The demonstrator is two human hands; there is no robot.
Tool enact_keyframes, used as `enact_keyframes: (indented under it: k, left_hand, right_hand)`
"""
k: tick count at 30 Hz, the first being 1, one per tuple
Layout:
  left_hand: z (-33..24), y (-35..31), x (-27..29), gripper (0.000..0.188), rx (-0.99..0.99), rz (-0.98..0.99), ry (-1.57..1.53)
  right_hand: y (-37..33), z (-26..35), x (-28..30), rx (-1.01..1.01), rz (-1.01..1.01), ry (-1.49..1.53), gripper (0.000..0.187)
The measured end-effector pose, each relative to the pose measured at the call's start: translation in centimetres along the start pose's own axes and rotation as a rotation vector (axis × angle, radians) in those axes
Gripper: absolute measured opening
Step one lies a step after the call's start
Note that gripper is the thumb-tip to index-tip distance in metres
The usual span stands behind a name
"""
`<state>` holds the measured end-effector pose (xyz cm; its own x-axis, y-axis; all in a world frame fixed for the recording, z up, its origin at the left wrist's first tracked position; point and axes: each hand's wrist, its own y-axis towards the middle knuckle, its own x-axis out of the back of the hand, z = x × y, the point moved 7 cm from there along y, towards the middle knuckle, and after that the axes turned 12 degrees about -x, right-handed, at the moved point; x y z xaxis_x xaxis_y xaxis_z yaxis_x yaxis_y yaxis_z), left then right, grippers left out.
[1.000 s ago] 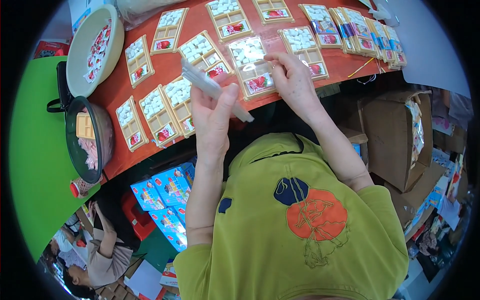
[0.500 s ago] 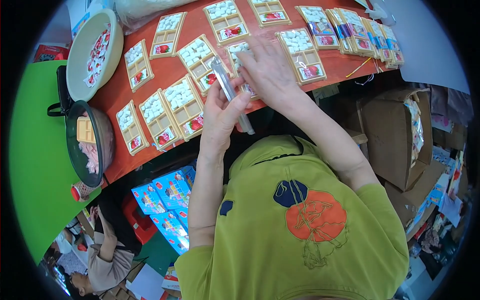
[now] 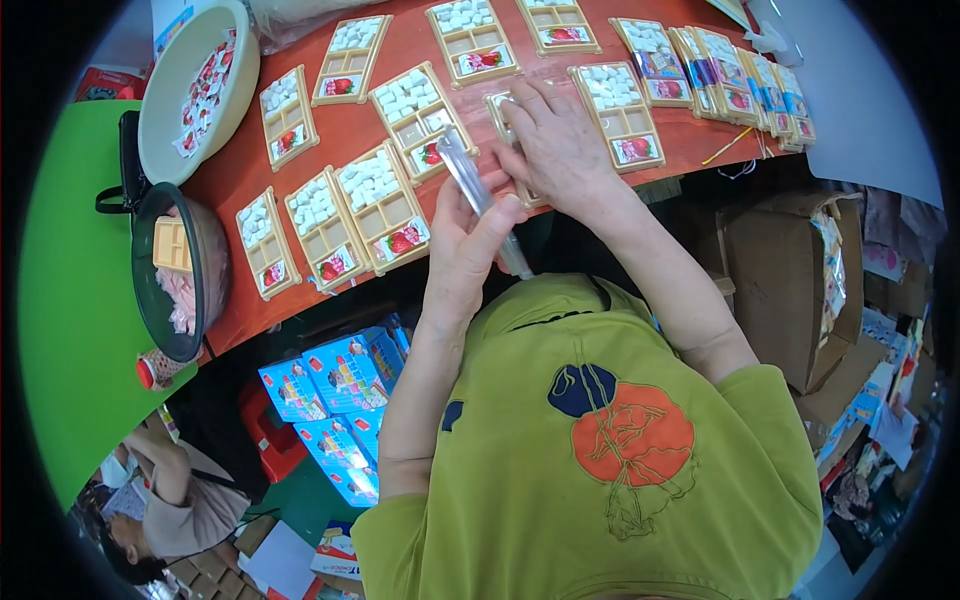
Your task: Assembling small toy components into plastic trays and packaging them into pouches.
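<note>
My left hand (image 3: 462,250) is closed around a narrow bundle of clear plastic (image 3: 465,172), perhaps thin covers or sleeves, held tilted at the table's front edge. Palm down, my right hand (image 3: 565,150) lies over a cream compartment tray (image 3: 494,104) and hides most of it; its fingers are bent onto the tray, and whether they grip it cannot be told. Left of my hands, another tray (image 3: 408,105) holds white pieces at its far end and a strawberry-printed packet in a near compartment. A similar filled tray (image 3: 622,110) lies just to the right.
More trays cover the red table (image 3: 345,130). Wrapped trays (image 3: 715,75) are stacked at the right. A cream basin (image 3: 150,120) of small packets and a dark tub (image 3: 140,270) stand left. Below are blue boxes (image 3: 345,375), a cardboard box (image 3: 775,280) and a seated person (image 3: 175,490).
My right hand has come down lower over the tray, covering more of it. My left hand has shifted slightly right with the clear plastic. The seated person's arm has moved.
</note>
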<state>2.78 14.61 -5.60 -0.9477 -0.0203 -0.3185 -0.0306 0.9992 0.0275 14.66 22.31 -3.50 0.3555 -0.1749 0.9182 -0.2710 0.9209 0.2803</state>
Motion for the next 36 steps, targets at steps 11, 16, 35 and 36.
enact_keyframes:
  k: [11, 16, 35, 36]
  left_hand:
    - [-1.7, 0.2, 0.7, 0.061, 0.143, -0.106, -0.154]
    - [-0.8, 0.4, 0.4, 0.060, 0.227, -0.035, -0.449]
    - [-0.4, -0.9, 2.5, 0.082, 0.194, 0.096, -0.207]
    - [-0.7, -1.0, 2.5, 0.082, 0.196, 0.093, -0.208]
  right_hand:
    - [-0.5, -0.2, -1.3, 0.063, 0.063, -0.145, 0.050]
    - [-0.2, -0.4, 0.8, 0.054, 0.049, -0.070, 0.048]
    - [-3.3, 4.9, -0.7, -0.490, 1.087, 1.459, 0.018]
    - [-3.3, 5.0, -0.6, -0.496, 1.071, 1.471, 0.019]
